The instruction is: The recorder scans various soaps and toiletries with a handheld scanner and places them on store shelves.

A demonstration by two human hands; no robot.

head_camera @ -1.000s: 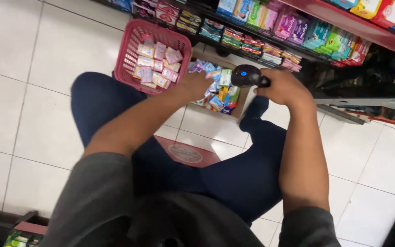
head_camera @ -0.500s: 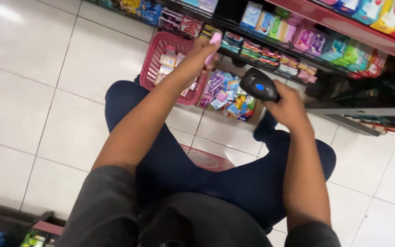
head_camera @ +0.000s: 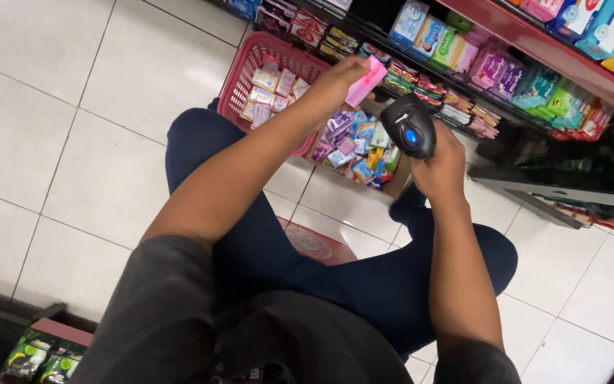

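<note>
Two hands are busy at once. The left hand [head_camera: 335, 82] has its grip pressed together on a small pink packet [head_camera: 366, 81], pinched between thumb and fingers so that most of the flat packet sticks out to the right of the grip, tilted upward. The right hand [head_camera: 440, 160] has its grip wrapped tight around the handle of a black handheld barcode scanner [head_camera: 408, 133], whose rounded head rises above the fist and shows a small blue light on its back. The scanner head sits just below and to the right of the pink packet, close to it but not touching.

Directly behind the left grip, on the floor, stands a red plastic basket [head_camera: 248, 67] with small pale packets inside. Under the gap between the two grips lies a cardboard tray of mixed colourful packets [head_camera: 355, 142]. Beyond both grips runs a low shelf [head_camera: 463, 99] stocked with rows of small boxed goods, with a red-edged shelf above it.

Nearer the person than the grips are both bare forearms, dark blue trousers [head_camera: 264, 242] on folded legs, and white floor tiles [head_camera: 51, 142] all around.
</note>
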